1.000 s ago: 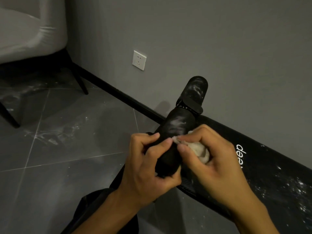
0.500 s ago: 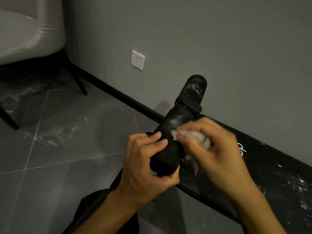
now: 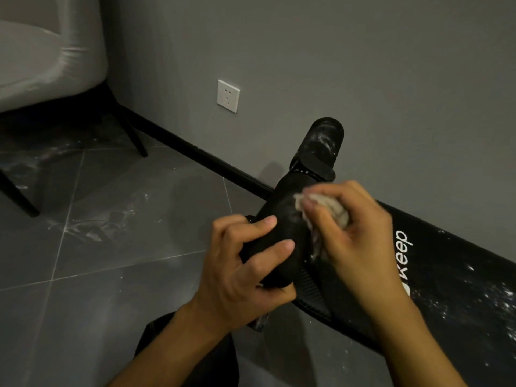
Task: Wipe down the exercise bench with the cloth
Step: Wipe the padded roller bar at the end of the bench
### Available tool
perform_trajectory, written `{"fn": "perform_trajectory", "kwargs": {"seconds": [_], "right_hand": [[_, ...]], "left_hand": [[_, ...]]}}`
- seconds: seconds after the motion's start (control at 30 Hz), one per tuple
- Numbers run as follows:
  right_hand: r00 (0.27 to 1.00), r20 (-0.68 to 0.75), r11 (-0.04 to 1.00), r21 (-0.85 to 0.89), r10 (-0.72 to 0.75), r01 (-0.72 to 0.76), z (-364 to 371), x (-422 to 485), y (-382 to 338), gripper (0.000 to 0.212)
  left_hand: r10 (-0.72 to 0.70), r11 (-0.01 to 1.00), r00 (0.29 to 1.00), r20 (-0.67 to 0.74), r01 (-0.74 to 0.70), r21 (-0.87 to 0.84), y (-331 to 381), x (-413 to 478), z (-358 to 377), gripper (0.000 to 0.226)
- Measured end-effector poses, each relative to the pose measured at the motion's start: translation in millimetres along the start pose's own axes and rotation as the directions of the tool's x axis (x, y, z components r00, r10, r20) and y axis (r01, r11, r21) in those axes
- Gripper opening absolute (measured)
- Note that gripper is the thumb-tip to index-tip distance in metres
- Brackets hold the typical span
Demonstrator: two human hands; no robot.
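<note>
In the head view, the person's left hand (image 3: 243, 270) is gripping the near black foam roller pad (image 3: 282, 233) at centre frame, fingers curled over its top and thumb under its end. The right hand (image 3: 354, 233) is clutching a bunched whitish cloth (image 3: 326, 209) and pressing it against the right side of that roller. A second black roller pad (image 3: 321, 145), streaked with white dust, is standing just beyond, nearer the grey wall (image 3: 363, 65). The long black exercise bench pad (image 3: 460, 289), speckled white, is stretching toward the lower right. A white wall socket (image 3: 228, 95) is sitting upper centre, and a grey upholstered chair (image 3: 42, 57) is occupying the upper left above grey floor tiles (image 3: 111, 261).
</note>
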State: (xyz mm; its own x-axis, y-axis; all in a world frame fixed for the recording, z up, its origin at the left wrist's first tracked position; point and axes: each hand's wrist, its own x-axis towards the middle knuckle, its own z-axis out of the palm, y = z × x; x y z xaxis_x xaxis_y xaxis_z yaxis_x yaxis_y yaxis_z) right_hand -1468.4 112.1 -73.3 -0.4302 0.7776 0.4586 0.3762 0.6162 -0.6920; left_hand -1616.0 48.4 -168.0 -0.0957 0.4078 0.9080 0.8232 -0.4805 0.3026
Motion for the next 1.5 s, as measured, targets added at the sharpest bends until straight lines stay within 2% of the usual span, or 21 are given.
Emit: {"fn": "perform_trajectory", "kwargs": {"seconds": [0.07,0.13,0.3,0.4,0.53,0.73,0.83,0.93,1.0,1.07,1.13,1.2,1.3,1.37,1.5], "right_hand": [[0.996,-0.082,0.998,-0.054,0.041,-0.045,7.8,9.4,4.3,0.009],[0.995,-0.091,0.998,-0.059,0.032,-0.038,11.1,3.9,3.1,0.008],[0.991,0.071,0.993,0.042,-0.113,0.110,2.2,-26.6,-6.3,0.014],[0.992,0.055,0.988,-0.092,-0.117,0.122,1.4,-4.6,-0.1,0.012],[1.000,-0.014,0.975,-0.222,0.001,-0.004,5.4,21.9,2.4,0.010],[0.980,0.184,0.997,0.001,-0.080,0.081,-4.6,-23.4,-21.4,0.012],[0.990,0.135,0.985,-0.155,-0.050,0.071,-4.5,7.2,-6.6,0.013],[0.999,0.027,0.950,-0.312,0.041,-0.031,2.3,33.6,4.8,0.014],[0.998,0.058,0.967,-0.254,0.001,0.014,5.1,23.0,-1.4,0.014],[0.986,0.147,0.988,-0.121,-0.074,0.092,1.9,-2.1,-13.9,0.012],[0.971,0.215,0.994,-0.022,-0.102,0.109,-4.2,-17.2,-19.1,0.010],[0.977,0.198,0.993,-0.074,-0.074,0.090,-5.5,-6.4,-14.0,0.010],[0.998,0.058,0.957,-0.287,-0.020,0.035,2.5,26.8,0.8,0.014],[1.000,0.030,0.951,-0.309,-0.001,0.011,6.6,28.7,1.3,0.017],[0.986,0.137,0.995,-0.036,-0.092,0.097,1.8,-19.8,-16.3,0.013]], "left_hand": [[-0.001,1.000,1.000,0.005,0.001,-0.007,0.0,-0.1,0.0,0.042],[-0.003,1.000,1.000,0.000,0.003,-0.012,0.5,-0.9,0.4,0.043],[-0.016,1.000,1.000,-0.020,0.016,-0.009,-0.1,-3.2,2.6,0.049],[-0.027,0.999,0.999,-0.022,0.027,-0.032,-1.8,-1.9,3.7,0.047],[-0.035,0.998,0.999,0.005,0.036,-0.059,-0.4,-1.7,1.6,0.044],[-0.046,0.998,0.999,-0.006,0.046,-0.046,-0.8,-4.1,1.9,0.059],[-0.055,0.996,0.998,-0.011,0.054,-0.067,0.5,-2.1,2.7,0.040],[-0.060,0.995,0.998,-0.004,0.059,-0.079,1.9,-3.6,1.0,0.038],[-0.066,0.995,0.998,0.001,0.066,-0.080,2.3,-4.9,-0.2,0.038],[-0.068,0.994,0.998,-0.003,0.067,-0.082,2.7,-5.5,0.3,0.042],[-0.068,0.995,0.997,-0.018,0.067,-0.074,2.4,-5.9,1.7,0.043],[-0.072,0.994,0.997,-0.021,0.070,-0.080,2.3,-5.1,2.9,0.042],[-0.077,0.993,0.997,-0.004,0.076,-0.088,3.0,-5.1,2.0,0.040],[-0.076,0.993,0.997,0.004,0.076,-0.087,3.3,-6.7,0.7,0.040],[-0.087,0.993,0.996,-0.008,0.086,-0.083,4.0,-9.5,1.8,0.044]]}}
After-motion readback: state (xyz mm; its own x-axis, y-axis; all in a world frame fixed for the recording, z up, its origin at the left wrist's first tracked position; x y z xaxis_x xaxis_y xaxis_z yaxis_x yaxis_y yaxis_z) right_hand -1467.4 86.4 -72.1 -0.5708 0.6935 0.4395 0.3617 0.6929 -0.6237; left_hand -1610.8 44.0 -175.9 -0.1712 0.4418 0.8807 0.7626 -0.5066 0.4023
